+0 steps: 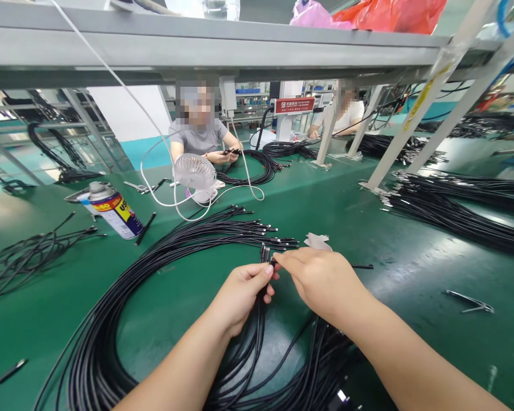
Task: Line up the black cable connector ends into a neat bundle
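Observation:
My left hand is closed round a few black cables, with their connector ends sticking up above the thumb. Close against it, my right hand pinches at one connector beside the left thumb; its fingertips partly hide that piece. A thick bundle of black cables curves round on the green table to the left, its metal-tipped ends fanned out beyond my hands. More black cables lie in a heap below my right forearm. A crumpled white scrap lies just past my right hand.
Left on the table stand a spray can and a small white fan. Nail clippers lie at right, near more cable bundles. A shelf crosses overhead. Two co-workers sit opposite.

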{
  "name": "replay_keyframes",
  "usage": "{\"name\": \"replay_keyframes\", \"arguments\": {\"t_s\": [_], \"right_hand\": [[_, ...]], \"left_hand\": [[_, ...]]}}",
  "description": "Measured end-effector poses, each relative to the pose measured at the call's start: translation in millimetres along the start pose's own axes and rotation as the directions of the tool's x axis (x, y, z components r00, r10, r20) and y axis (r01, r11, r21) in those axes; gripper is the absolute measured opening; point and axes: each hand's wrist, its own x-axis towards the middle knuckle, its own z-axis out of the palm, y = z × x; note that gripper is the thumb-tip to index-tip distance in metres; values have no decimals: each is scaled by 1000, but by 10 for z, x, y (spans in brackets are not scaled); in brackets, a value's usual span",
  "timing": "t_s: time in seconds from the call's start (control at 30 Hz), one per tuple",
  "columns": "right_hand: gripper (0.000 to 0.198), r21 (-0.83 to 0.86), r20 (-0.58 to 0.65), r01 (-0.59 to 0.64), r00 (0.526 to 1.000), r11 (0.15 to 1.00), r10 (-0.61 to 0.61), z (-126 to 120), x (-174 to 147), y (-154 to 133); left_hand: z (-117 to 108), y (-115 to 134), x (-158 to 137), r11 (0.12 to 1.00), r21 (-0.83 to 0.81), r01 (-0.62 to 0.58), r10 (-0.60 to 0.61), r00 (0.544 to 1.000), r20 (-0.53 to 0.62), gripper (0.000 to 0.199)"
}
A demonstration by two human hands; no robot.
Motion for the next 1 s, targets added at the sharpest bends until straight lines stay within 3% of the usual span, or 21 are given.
{"name": "replay_keyframes", "arguments": {"t_s": [0.23,0.4,0.73,1.0], "right_hand": [[31,5,-15,1,1000,1000,-1,-17,3,-3],[27,31,12,-109,994,994,109,-39,13,-23],[24,319,125,-315,949,894,290,10,51,-43],[17,549,163,-327,944,769,285,84,81,99]], "left_hand": [[7,-3,2,1000,-18,0,0,1000,-2,43],[-6,12,2,996,-83,30,-30,1000,0,44],[10,19,-14,993,-107,45,-42,999,33,41],[15,17,-19,999,-29,19,-18,998,52,41]]}}
